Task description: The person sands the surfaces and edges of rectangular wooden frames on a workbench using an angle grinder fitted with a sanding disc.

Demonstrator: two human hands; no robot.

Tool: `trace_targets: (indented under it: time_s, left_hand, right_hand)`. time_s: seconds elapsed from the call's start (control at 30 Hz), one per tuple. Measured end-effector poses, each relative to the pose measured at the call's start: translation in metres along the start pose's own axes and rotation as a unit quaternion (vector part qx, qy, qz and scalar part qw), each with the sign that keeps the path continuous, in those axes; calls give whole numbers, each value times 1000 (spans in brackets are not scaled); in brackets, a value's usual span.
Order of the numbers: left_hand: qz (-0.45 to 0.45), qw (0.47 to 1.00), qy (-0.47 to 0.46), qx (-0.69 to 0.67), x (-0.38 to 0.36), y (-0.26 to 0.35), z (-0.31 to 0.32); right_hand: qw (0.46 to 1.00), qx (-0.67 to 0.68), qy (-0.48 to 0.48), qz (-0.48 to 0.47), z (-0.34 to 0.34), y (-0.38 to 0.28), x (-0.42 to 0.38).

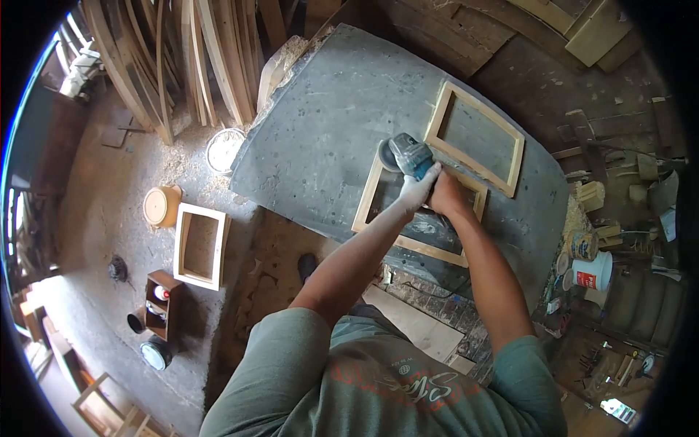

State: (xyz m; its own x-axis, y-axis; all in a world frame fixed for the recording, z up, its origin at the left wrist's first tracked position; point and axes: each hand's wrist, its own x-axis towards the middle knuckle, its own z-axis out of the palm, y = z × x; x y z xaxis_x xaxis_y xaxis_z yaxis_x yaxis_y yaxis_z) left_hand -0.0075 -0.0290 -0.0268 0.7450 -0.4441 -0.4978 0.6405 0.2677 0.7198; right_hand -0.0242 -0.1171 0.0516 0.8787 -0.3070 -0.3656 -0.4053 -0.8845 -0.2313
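An angle grinder [411,154] with a round disc is held in both hands over the worktable [306,146]. My left hand [419,191], pale with dust, is closed around the grinder's body. Just beside it, my right hand [445,195] grips the rear part of the tool. The disc rests at the upper left corner of a rectangular wooden frame [368,194], which lies flat under my hands. A second wooden frame [486,111] lies on the table just beyond it, to the upper right.
Curved wooden strips [211,58] lean at the upper left. A white bucket [227,148], a round-lidded tub [162,206], another wooden frame [182,244] and a wooden box [162,309] stand at left. To the right are a paint bucket [595,271] and wood scraps.
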Motion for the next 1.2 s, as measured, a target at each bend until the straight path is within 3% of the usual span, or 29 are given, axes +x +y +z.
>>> trace_targets:
  time_s: [0.07,0.17,0.23,0.33,0.4,0.47,0.53,0.63,0.73,0.8,0.83,0.87,0.93,0.97,1.0,1.03,1.07,1.1,1.2]
  left_hand:
    - [47,997,-63,-22,12,-18,12]
    - [-32,997,-45,43,6,-12,28]
    - [-34,998,-50,23,-1,-1,26]
    - [14,999,-53,3,3,7,11]
    - [23,999,-45,18,7,14,-3]
    - [-26,999,-19,17,-4,25,-14]
    - [4,999,-38,10,-9,25,-26]
    - [-54,999,-2,8,-44,30,-29]
    - [15,1000,12,-6,-62,-10,-33]
    - [52,998,35,-23,-88,-34,-35]
    - [-2,997,69,-33,-110,-35,-33]
    - [23,997,65,-45,-123,-42,-34]
    - [54,988,94,-110,-137,-45,-31]
    - [54,988,91,-112,-131,-41,-30]
    - [76,993,16,-87,-100,-49,-37]
    - [71,996,34,-30,-99,-23,-31]
    - [92,993,72,-6,-74,-29,-28]
    - [-2,999,20,-28,-73,-5,-28]
    - [30,999,1,-26,-62,-11,-37]
  right_hand:
    - [999,9,-12,28,2,14,-5]
    - [998,9,4,59,-10,17,-19]
    - [996,7,-1,88,-15,13,-21]
    - [997,-14,-55,58,-19,-7,-10]
    - [999,-19,-28,24,-19,-25,-9]
    - [1000,-4,6,-9,-8,-31,-2]
    - [1000,4,-10,-13,0,-37,-5]
    - [999,-17,-27,-33,5,-41,-20]
    - [995,-40,-89,-37,9,-37,-53]
    - [993,-45,-81,-77,20,-31,-82]
    - [993,-45,-78,-78,35,-22,-90]
    - [990,-34,-68,-119,42,-18,-99]
    - [987,-68,-88,-113,40,-24,-110]
    - [991,-61,-71,-95,45,-17,-100]
    - [994,-51,-57,-80,52,-15,-85]
    - [992,-78,-83,-54,12,-46,-89]
    - [995,-18,-75,-69,20,-33,-67]
    - [998,8,-64,-21,15,-38,-56]
    - [998,-37,-18,-43,28,-33,-51]
